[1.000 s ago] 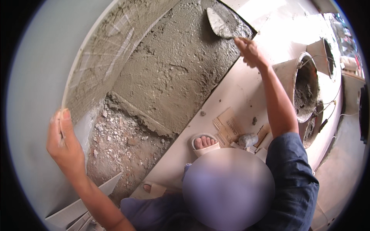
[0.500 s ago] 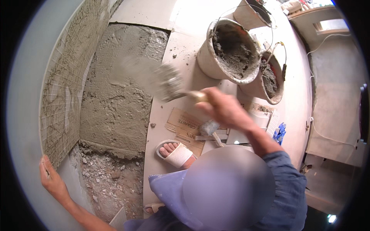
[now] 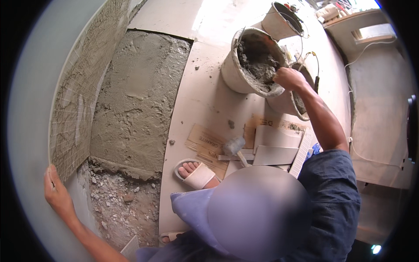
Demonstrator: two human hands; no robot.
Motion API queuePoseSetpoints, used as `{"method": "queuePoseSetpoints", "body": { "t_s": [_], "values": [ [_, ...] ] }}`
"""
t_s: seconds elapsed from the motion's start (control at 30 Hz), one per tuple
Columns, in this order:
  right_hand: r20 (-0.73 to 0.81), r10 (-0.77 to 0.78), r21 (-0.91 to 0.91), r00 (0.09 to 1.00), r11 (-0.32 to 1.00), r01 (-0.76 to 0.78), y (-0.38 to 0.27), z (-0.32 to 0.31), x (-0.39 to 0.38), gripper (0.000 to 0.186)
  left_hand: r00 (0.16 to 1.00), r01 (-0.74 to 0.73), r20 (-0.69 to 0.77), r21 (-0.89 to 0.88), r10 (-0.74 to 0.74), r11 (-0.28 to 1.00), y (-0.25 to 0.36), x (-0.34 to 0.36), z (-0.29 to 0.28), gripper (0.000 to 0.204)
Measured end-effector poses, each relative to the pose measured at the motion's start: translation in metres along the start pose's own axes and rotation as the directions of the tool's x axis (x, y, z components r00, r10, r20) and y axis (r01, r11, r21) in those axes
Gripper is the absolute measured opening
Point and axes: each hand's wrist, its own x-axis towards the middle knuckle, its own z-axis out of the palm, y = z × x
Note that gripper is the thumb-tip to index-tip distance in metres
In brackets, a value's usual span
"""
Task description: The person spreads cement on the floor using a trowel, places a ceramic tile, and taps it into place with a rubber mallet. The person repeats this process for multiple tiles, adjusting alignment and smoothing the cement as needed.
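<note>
My left hand (image 3: pixel 57 192) grips the lower near corner of a large tile (image 3: pixel 72 126), which stands tilted on edge at the left with grey mortar and grid lines on its face. Beside it lies a bed of wet mortar (image 3: pixel 135 109), its surface rough. My right hand (image 3: pixel 291 79) is closed at the rim of a big pale bucket (image 3: pixel 233 72) of mortar. It holds a trowel, whose blade is down in the bucket and hard to tell from the mortar (image 3: pixel 257 54).
Two more buckets stand near: one behind (image 3: pixel 275 26), one partly under my right arm (image 3: pixel 279 102). A mallet (image 3: pixel 235 146), cardboard (image 3: pixel 203 144) and cut tile pieces (image 3: pixel 277 155) lie by my sandalled foot (image 3: pixel 196 174). Rubble (image 3: pixel 126 205) fills the strip before the mortar bed.
My right hand has swung the trowel away from over the mortar bed, to the right and into the big bucket. My left hand stays on the tile's corner.
</note>
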Motion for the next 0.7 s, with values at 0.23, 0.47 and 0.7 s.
{"method": "queuePoseSetpoints", "body": {
  "t_s": [0.23, 0.47, 0.7],
  "values": [
    [0.081, 0.079, 0.602, 0.994, 0.791, -0.112, 0.051, 0.009, -0.044, 0.040, 0.999, -0.042, -0.009, 0.021, 0.042, 0.999, -0.010, -0.001, 0.000, 0.037],
    [-0.026, 0.171, 0.757, 0.985, 0.647, -0.093, 0.053, 0.019, -0.094, 0.035, 0.999, -0.054, -0.012, -0.030, 0.053, 0.998, -0.004, 0.002, 0.006, 0.035],
    [-0.050, -0.179, 0.729, 0.983, 0.665, 0.158, -0.021, -0.028, -0.084, 0.039, 0.986, -0.112, -0.130, -0.053, 0.105, 0.992, 0.020, -0.011, -0.004, 0.026]
  ]
}}
